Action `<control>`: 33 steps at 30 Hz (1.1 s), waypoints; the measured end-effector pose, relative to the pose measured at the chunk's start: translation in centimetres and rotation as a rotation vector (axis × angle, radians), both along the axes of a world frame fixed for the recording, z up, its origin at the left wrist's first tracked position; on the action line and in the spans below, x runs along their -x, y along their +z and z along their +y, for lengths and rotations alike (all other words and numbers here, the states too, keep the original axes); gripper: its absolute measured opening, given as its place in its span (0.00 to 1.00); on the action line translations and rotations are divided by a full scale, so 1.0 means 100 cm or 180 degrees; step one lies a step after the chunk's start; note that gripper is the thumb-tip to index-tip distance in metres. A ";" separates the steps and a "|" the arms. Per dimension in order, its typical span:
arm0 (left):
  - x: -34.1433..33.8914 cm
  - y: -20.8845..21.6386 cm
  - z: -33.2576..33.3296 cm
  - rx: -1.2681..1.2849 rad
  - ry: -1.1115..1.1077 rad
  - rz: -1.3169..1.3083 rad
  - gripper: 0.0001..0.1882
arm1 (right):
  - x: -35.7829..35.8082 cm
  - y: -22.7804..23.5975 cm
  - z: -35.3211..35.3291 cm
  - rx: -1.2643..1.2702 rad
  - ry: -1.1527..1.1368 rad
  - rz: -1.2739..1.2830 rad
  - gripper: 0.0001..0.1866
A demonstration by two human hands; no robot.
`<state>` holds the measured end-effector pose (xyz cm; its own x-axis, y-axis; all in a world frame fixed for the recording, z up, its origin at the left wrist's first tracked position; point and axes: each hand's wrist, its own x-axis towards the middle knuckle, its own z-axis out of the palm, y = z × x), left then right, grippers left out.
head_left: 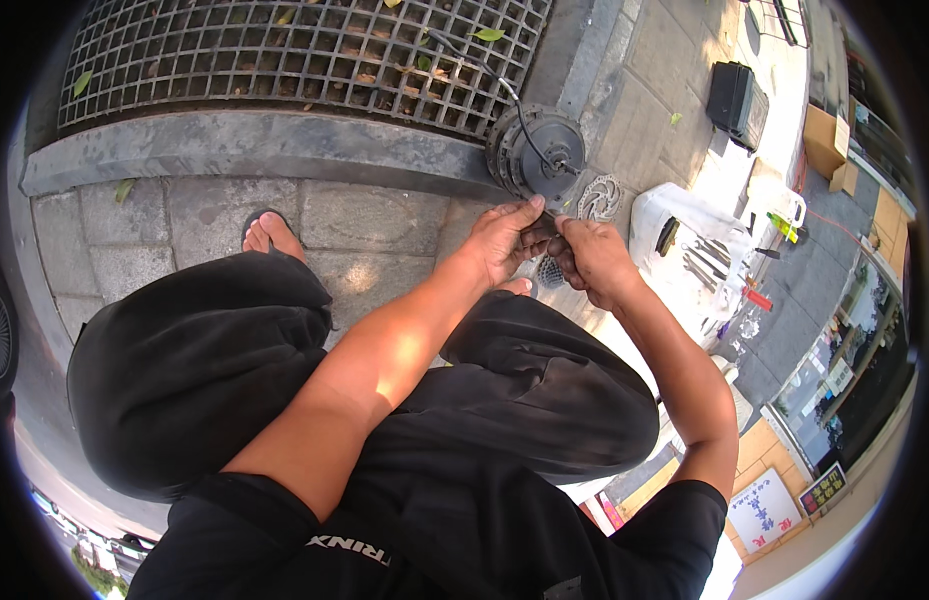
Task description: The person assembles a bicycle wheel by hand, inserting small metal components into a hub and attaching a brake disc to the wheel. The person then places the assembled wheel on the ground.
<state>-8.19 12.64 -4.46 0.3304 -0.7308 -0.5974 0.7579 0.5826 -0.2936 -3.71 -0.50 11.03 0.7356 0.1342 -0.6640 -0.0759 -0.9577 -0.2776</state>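
Note:
Close together in front of my knees, my left hand and my right hand are closed with the fingertips meeting. Something small and dark seems to be pinched between them, but the fingers cover most of it. Just beyond stands a dark round hub motor with a black cable that runs from its axle over the grate. To its right, a silver brake disc lies on the paving. Partly hidden under my hands is a round, dark, perforated part.
A metal grate with a stone curb lies ahead. At the right, a cut-open white plastic container holds several wrenches. Farther off are a black case, a cardboard box and a red-handled tool.

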 end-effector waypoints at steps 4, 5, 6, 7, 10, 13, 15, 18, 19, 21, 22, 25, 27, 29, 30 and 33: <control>0.003 -0.007 -0.002 -0.0111 0.0045 0.0000 0.15 | -0.001 0.005 0.008 -0.0032 -0.0825 0.0483 0.19; 0.003 -0.008 -0.002 -0.0059 0.0072 -0.0096 0.15 | -0.005 0.017 0.012 0.0224 0.0255 -0.0038 0.18; 0.002 -0.009 -0.001 -0.0006 0.0099 -0.0192 0.14 | -0.007 0.024 0.013 0.0476 0.1335 -0.0559 0.17; 0.002 -0.009 0.000 0.0045 0.0127 -0.0287 0.14 | -0.015 0.019 0.011 0.0144 0.1749 -0.0859 0.15; 0.000 -0.006 0.002 0.0005 0.0085 -0.0099 0.14 | -0.024 0.013 0.008 0.0016 0.2324 -0.0814 0.13; -0.002 0.002 -0.003 -0.0180 -0.0038 -0.0069 0.17 | 0.001 -0.020 -0.009 -0.0309 -0.0822 -0.0170 0.17; -0.005 0.004 -0.004 -0.0248 -0.0102 -0.0095 0.17 | -0.008 -0.015 0.004 -0.0726 -0.4213 0.0969 0.22; -0.007 0.005 -0.002 -0.0327 -0.0197 -0.0102 0.18 | -0.004 -0.008 -0.004 -0.0676 -0.3805 0.1251 0.25; -0.007 0.005 -0.001 -0.0350 -0.0231 -0.0099 0.18 | -0.008 -0.002 -0.007 -0.0167 -0.2286 0.0971 0.22; -0.004 -0.003 -0.001 -0.0264 -0.0164 -0.0152 0.18 | -0.008 0.011 -0.003 0.0348 0.0277 -0.0414 0.20; -0.002 -0.007 -0.001 -0.0222 -0.0130 -0.0178 0.18 | -0.007 0.014 -0.001 0.0592 0.1567 -0.1098 0.19; -0.006 0.002 0.003 -0.0239 -0.0181 -0.0172 0.18 | -0.007 0.007 -0.006 0.0477 0.1676 -0.0851 0.16; -0.005 0.001 -0.001 -0.0201 -0.0221 -0.0043 0.18 | -0.003 -0.005 -0.007 0.0216 0.0051 -0.0144 0.18; -0.004 0.002 -0.001 -0.0134 -0.0294 0.0021 0.18 | 0.000 -0.016 -0.002 -0.0290 -0.3083 0.1179 0.19; -0.004 0.003 0.001 -0.0084 -0.0350 0.0020 0.18 | 0.000 -0.014 -0.001 -0.0122 -0.2423 0.0980 0.19; -0.002 -0.001 0.001 -0.0093 -0.0210 -0.0026 0.18 | -0.005 0.004 0.008 0.0328 -0.0405 0.0356 0.18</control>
